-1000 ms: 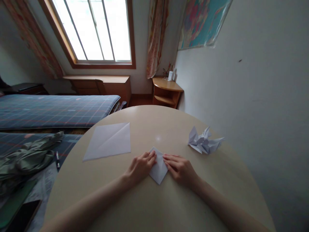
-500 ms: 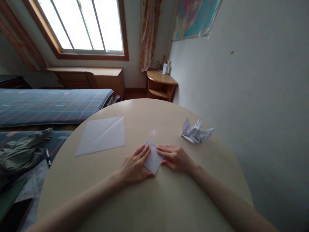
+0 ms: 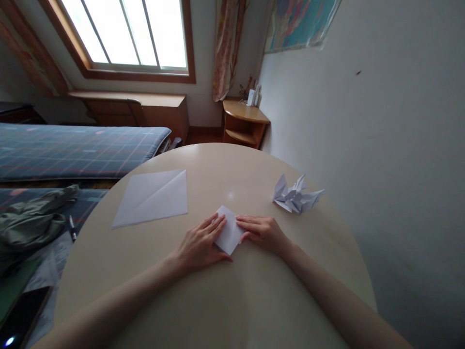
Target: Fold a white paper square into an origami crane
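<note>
A small folded white paper lies flat on the round cream table, one corner towards me. My left hand rests over its left edge, fingers laid on the paper and thumb stretched below its near corner. At the right edge, my right hand touches the paper with its fingertips, fingers extended. A larger white sheet with a diagonal crease is at the table's left. Folded paper cranes sit together at the right.
Beyond the table stand a bed with a plaid mattress, a desk and a corner shelf. A white wall runs along the right. Clothing, a pen and a phone lie at the left.
The view has tilted slightly down. My right hand has eased a little off the paper's right side, and more of the paper shows. My left hand stays on it.
</note>
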Tool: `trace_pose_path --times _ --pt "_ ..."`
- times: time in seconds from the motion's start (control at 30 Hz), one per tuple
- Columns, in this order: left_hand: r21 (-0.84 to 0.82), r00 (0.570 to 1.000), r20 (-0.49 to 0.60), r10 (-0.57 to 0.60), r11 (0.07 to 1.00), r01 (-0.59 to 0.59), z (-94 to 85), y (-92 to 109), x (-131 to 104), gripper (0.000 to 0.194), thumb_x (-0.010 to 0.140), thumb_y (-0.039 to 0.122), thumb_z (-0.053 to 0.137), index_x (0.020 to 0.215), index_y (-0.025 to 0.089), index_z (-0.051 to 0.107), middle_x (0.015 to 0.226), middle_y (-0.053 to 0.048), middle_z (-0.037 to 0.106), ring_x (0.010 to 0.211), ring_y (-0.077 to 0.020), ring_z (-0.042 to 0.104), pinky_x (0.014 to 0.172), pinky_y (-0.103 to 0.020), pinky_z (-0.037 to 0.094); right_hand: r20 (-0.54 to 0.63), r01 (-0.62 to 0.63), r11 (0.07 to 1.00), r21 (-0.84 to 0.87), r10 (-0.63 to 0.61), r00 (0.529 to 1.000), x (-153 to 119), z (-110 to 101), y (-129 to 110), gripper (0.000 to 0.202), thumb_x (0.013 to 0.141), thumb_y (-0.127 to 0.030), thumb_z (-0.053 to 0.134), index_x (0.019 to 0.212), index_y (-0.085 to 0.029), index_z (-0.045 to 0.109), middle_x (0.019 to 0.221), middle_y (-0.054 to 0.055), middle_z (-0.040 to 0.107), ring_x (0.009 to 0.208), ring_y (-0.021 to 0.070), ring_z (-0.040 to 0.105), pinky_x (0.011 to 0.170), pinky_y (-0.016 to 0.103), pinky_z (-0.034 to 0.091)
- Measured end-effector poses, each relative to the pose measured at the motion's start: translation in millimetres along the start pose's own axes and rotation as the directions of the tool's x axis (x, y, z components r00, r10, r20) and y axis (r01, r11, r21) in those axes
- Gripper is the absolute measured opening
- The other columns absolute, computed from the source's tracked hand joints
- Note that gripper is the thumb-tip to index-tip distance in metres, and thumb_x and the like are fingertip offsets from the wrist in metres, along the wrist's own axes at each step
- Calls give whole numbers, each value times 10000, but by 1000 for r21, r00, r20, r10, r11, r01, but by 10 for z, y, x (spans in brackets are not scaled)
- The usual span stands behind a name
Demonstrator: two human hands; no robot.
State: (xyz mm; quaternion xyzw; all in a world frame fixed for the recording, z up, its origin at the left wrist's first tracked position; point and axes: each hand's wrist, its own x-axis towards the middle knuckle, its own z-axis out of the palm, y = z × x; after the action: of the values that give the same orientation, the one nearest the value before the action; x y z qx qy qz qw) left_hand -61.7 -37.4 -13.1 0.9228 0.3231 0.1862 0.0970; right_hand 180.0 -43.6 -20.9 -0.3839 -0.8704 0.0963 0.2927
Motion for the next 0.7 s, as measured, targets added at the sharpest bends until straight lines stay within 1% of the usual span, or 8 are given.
trace_pose_path --times 0.1,0.17,0.27,0.37,0.47,0.53,0.63,0.7 --pt "39 999 -22 41 998 -40 23 -16 -4 871 657 605 647 1339 130 388 1348 -144 443 1247 -300 411 1004 -426 389 -24 29 999 -41 -30 999 -4 2 -5 322 851 -421 524 1065 -222 659 1083 85 665 985 225 638 868 352 519" --pt "68 996 -44 74 995 -70 41 -37 -5 835 691 614 610 1324 109 403 1331 -157 460 1229 -300 434 998 -429 397 -19 63 996 -70 -65 998 0 -8 -21 354 852 -433 516 1074 -193 653 1088 104 662 996 228 632 868 345 518" --pt "87 986 -115 122 990 -112 68 -76 -1 676 816 562 493 1311 110 412 1308 -161 487 1212 -276 460 996 -431 404 0 92 991 -100 -92 996 7 -27 -55 423 836 -461 527 1121 -163 620 1107 131 650 1022 239 618 885 354 509" --pt "102 961 -202 188 980 -171 89 -97 8 551 889 455 435 1312 103 398 1306 -167 490 1221 -256 452 985 -405 429 -4 95 987 -126 -96 995 10 -34 -90 415 864 -418 497 1172 -153 579 1129 141 636 1047 232 603 893 356 506" --pt "138 931 -271 245 967 -214 100 -85 12 526 885 339 477 1329 82 362 1305 -187 483 1237 -260 433 986 -392 437 -11 119 979 -166 -122 992 11 -38 -129 373 884 -316 468 1199 -134 551 1159 155 614 1085 218 578 906 340 499" --pt "153 922 -284 262 962 -226 99 -65 10 550 851 250 489 1343 61 329 1318 -203 462 1259 -269 401 997 -399 426 -5 145 972 -184 -149 989 14 -43 -159 366 874 -233 451 1210 -118 538 1177 163 601 1108 212 561 921 338 490" --pt "137 931 -266 252 965 -222 92 -42 4 620 777 202 502 1344 39 314 1335 -216 436 1285 -288 354 1015 -416 403 29 177 965 -192 -175 984 18 -30 -195 417 823 -136 433 1230 -98 518 1224 164 566 1168 223 506 951 366 469" --pt "115 944 -253 211 976 -187 96 -41 0 633 749 188 513 1335 37 327 1339 -220 430 1280 -292 362 1013 -413 405 31 163 965 -207 -160 987 18 -2 -200 449 799 -115 438 1242 -104 511 1250 155 546 1197 233 474 962 383 460"
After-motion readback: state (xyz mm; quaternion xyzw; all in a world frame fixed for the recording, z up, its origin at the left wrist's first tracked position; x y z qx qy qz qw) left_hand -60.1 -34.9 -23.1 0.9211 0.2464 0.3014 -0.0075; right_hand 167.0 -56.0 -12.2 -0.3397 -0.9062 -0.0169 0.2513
